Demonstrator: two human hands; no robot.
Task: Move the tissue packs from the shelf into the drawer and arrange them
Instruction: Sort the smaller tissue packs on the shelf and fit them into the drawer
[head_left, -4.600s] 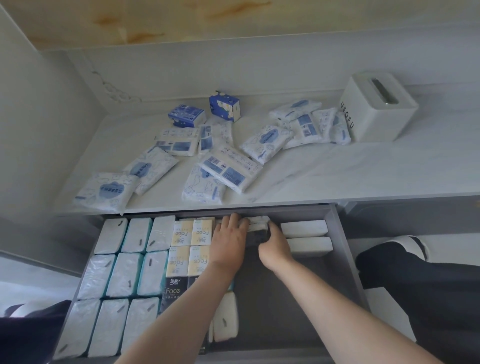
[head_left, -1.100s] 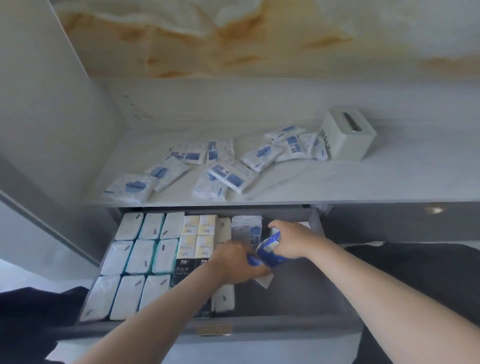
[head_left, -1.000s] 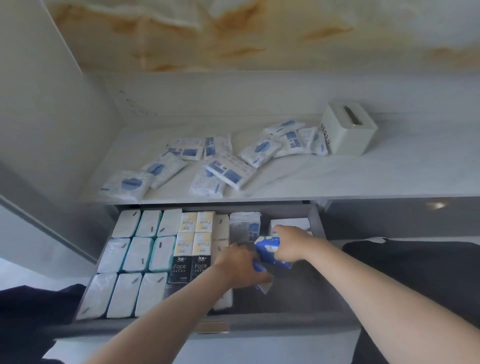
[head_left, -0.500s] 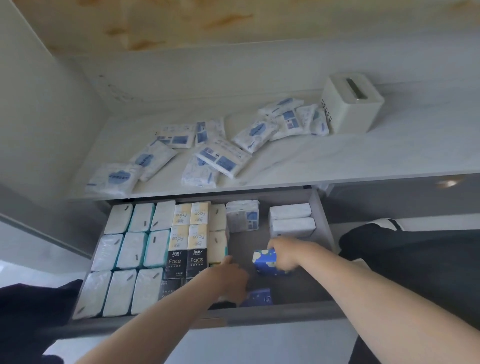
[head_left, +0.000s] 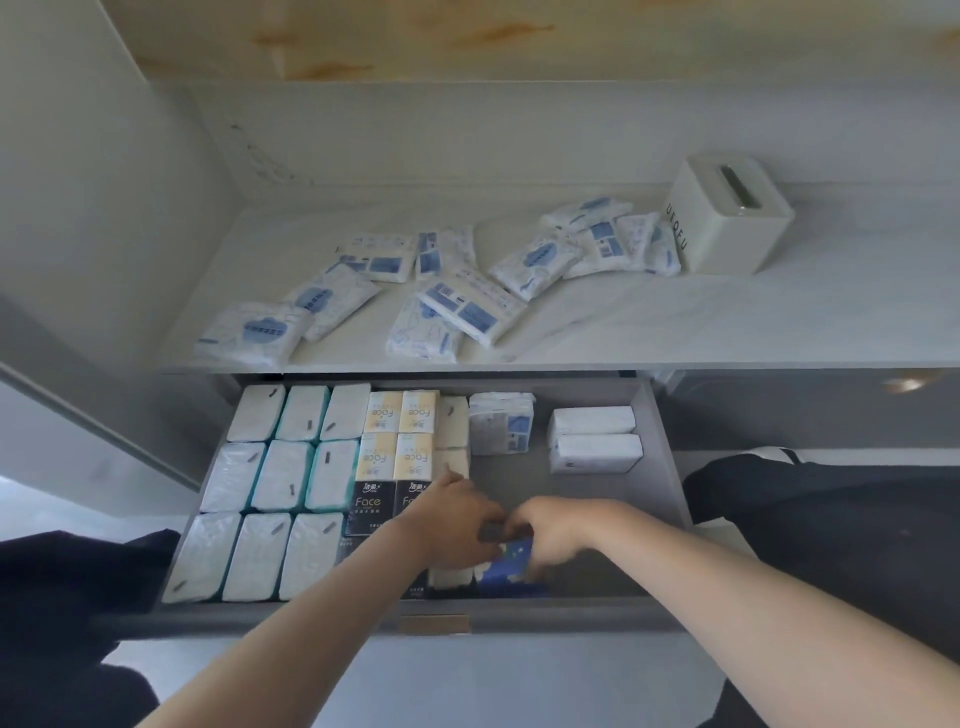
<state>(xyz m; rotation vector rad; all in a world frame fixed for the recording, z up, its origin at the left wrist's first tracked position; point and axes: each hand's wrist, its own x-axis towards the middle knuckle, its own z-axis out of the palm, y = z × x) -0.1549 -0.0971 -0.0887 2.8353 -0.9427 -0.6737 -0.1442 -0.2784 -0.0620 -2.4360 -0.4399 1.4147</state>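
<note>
On shelf (head_left: 779, 322), box (head_left: 727, 234) reads UEOFU; drawer (head_left: 524, 475) packs (head_left: 371, 457) read Face.

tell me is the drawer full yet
Not full: bare floor of the drawer shows right of the rows of packs.

Tight rows of packs (head_left: 291, 478) are filling the left half of the drawer (head_left: 671, 467), leaving no gap there. A bare grey strip is running through the right half, between an upright pack (head_left: 501, 423) at the back and two white packs (head_left: 595, 439) lying near the right wall. The left hand (head_left: 457, 519) and the right hand (head_left: 556, 530), which is gripping a blue pack (head_left: 511, 564), are crowding the strip's front end. Above, loose packs (head_left: 467, 306) and a tissue box (head_left: 727, 228) are cluttering the shelf (head_left: 753, 327), leaving its front right open.
</note>
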